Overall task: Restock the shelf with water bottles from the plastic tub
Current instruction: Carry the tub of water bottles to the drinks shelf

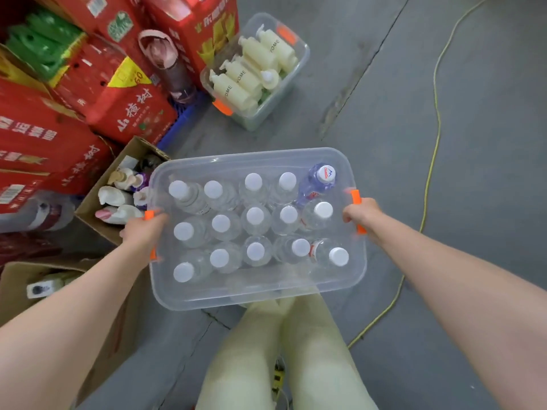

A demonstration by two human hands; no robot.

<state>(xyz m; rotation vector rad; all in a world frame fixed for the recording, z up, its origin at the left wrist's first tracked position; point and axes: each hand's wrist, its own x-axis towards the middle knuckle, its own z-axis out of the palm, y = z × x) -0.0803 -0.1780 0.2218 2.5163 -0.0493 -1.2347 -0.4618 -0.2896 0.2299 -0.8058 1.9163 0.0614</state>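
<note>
Red cartons (127, 113), pump-bottle tub (268, 112) (clear)

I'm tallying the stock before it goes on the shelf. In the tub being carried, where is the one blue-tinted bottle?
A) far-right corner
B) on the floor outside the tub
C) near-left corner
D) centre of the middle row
A: the blue-tinted bottle, the only one with a printed cap, sits tilted in the far-right corner of the tub, behind the clear white-capped ones.

I see open floor (393, 119) right of my tub (251, 295), crossed by a yellow cord (435, 137), red boxes (44, 143) and a cardboard box (92, 224) crowding its left, a second tub (268, 109) ahead.
</note>
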